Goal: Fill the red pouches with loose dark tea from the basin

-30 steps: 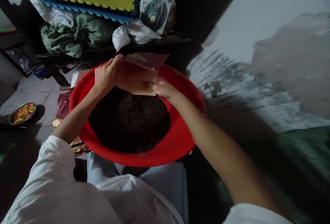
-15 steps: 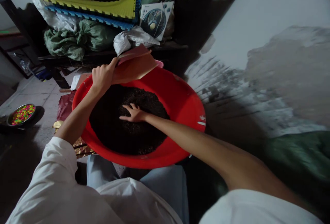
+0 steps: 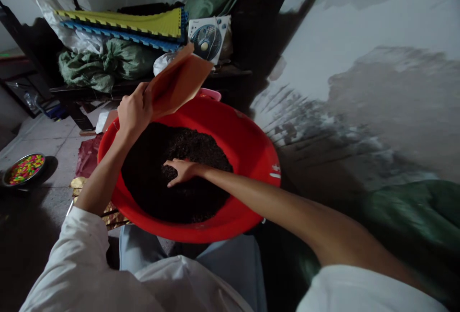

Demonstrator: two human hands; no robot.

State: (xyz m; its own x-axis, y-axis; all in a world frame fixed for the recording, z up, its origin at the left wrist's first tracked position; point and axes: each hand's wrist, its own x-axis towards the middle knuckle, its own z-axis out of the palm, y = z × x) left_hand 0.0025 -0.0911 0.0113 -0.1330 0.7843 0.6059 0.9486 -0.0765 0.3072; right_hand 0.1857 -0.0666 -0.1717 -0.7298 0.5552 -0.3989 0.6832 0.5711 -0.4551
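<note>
My left hand grips the edge of an orange-brown paper bag above the far left rim of a large red tub. The bag is tilted, with its mouth spread. Dark, loose, crumbly material fills the bottom of the tub; its exact kind is not clear. Inside the tub, my right hand has its fingers and thumb curled around a clump of this material. Some of its fingertips are hidden in the dark mass.
Behind the tub, a dark bench carries green sacks, yellow and blue foam mats and a fan box. On the floor at left sits a metal bowl of colourful pieces. A stained wall rises at right.
My right hand has gone from spread fingers to curled ones around the dark material. My left hand has turned the paper bag more upright, and its mouth gapes wider. The view has shifted slightly.
</note>
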